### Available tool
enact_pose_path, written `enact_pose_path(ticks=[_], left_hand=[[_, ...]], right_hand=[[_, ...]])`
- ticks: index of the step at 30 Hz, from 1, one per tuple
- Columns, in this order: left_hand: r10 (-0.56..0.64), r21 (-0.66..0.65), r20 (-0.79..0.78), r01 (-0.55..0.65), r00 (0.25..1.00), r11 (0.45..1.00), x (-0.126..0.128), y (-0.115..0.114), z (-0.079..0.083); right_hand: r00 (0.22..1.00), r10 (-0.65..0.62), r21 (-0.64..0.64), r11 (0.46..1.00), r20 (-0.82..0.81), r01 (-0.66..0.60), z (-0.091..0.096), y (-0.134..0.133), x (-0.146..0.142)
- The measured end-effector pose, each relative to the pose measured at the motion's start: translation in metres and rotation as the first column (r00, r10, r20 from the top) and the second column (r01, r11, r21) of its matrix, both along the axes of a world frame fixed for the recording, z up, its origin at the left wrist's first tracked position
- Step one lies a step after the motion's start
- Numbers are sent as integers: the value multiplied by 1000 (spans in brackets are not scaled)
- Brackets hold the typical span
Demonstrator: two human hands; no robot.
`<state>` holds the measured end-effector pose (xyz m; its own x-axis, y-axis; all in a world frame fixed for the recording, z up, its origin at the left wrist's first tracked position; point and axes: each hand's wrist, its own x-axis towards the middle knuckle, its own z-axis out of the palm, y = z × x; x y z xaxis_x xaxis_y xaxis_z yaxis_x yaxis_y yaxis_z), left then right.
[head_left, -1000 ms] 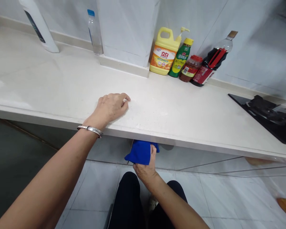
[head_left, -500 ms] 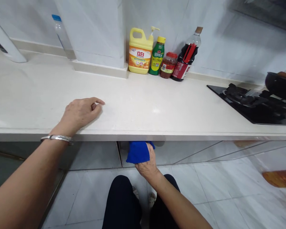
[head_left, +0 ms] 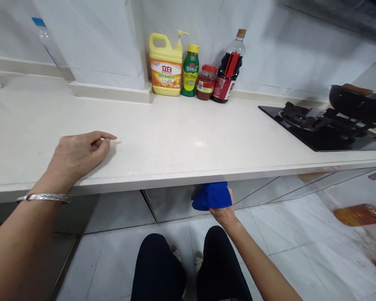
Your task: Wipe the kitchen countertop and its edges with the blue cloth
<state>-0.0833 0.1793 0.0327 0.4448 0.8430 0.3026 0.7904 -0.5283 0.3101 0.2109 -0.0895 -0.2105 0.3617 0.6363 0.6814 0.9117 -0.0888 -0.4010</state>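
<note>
Silver glints at the left wrist, where a bracelet [head_left: 44, 197] sits just behind the left hand [head_left: 78, 156]. That hand lies knuckles-up near the front edge of the pale counter [head_left: 175, 142], its fingers [head_left: 102, 140] loosely curled, with the forefinger stretched a little ahead and nothing between them. It looks like a prop for the person's weight while they lean low. Behind it, against the white wall, stands a clear bottle [head_left: 48, 46] with a blue cap. Further right, tucked into the corner beside a tiled pillar, a yellow detergent jug [head_left: 165, 67], a green bottle [head_left: 190, 71], a red-lidded jar [head_left: 206, 82] and a dark sauce bottle [head_left: 227, 71] stand upright in a close row, probably kept back there to leave the working surface free. Below the counter's overhang, the blue cloth [head_left: 213, 195] is bunched into a thick wad with soft folds, an even saturated blue with no visible pattern, and it is held up against the glossy cabinet front [head_left: 172, 202] just under the edge. The right hand [head_left: 225, 213] grips it from beneath, fingers closed into the fabric and mostly hidden by it. At the right a black stove [head_left: 319, 129] is set into the counter with a dark pan [head_left: 357, 104] on it, and an amber bottle [head_left: 360, 214] lies blurred on the tiled floor.
</note>
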Motion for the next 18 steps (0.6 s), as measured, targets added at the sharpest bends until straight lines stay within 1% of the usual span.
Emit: enact_pose_path(ticks=[3,5,7,8,9,10,11,12,13,14,15,16,17,18], left_hand=[[-14,53,41,12,999,999,-2,0,2],[-50,140,87,38,995,989,-5,-6,4],[-107,245,161,66,981,967,-11,-22,2],[-133,277,231,66,964,959,-15,-35,-2],[-170,255,300,93,939,962,-17,-52,-8],[-207,201,418,132,884,971,-19,-71,-19],[-214,102,562,189,799,977,-19,-93,-32],[-186,-4,678,256,711,967,-17,-116,-50],[-98,-161,770,340,631,927,-13,-140,-69],[34,-326,821,419,570,847,-8,-162,-91],[135,-436,828,474,544,765,0,-183,-114],[187,-499,817,507,546,703,9,-202,-136],[233,-546,801,513,551,662,18,-219,-158],[306,-603,779,521,547,604,27,-233,-176]], right_hand=[[992,-80,38,996,98,77,1,-12,14],[982,-144,67,988,124,137,3,-20,20],[977,-191,89,979,100,182,8,-29,24],[978,-199,88,977,60,194,12,-34,26],[981,-192,71,979,-4,192,16,-38,26],[980,-175,40,983,-93,179,20,-42,26],[966,-159,6,986,-205,164,25,-46,24],[930,-155,-15,987,-332,159,29,-50,20],[872,-156,-26,986,-464,162,33,-53,14],[789,-162,-30,983,-593,179,37,-56,7],[685,-174,-41,978,-707,206,40,-59,-3],[581,-189,-67,972,-791,224,43,-62,-15],[505,-204,-104,970,-839,218,46,-65,-29],[475,-211,-142,974,-854,178,50,-68,-44]])
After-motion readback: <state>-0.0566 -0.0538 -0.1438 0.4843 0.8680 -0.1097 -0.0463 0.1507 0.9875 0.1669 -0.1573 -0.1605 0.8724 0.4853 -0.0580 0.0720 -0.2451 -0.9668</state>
